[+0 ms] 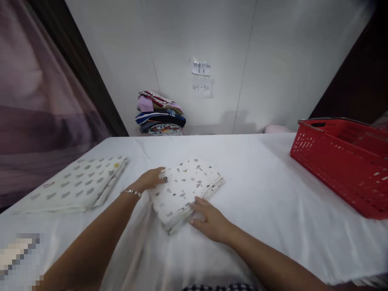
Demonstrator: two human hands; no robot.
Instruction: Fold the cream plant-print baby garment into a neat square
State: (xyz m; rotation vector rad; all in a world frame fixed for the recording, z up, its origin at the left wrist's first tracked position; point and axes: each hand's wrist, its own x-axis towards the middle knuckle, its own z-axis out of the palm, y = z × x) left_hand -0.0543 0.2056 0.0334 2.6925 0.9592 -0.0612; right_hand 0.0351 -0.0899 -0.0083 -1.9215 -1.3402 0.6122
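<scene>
Lying folded near the middle of the white table [273,194] is a small cloth [186,190], white with little dark marks scattered over it, turned at a slant so one corner points away from the person. Both hands rest at its edges. The left hand [150,180] lies flat against the cloth's left side, fingers stretched out and loosely together, the tips on the fabric near its upper left edge; a thin bracelet [132,192] circles that wrist. The right hand [209,220] lies flat too, palm down, fingers spread a little, pressed on the cloth's near right edge where the folded layers show. Neither hand grips anything; the cloth sits between them, touching both.

Well apart to the left lies another folded cloth [75,184], larger, pale with grey spots. A red basket [342,161] stands at the right side of the table. Against the back wall is a pile of clothes [160,115], and above it two paper notes [201,79] are stuck to the wall
</scene>
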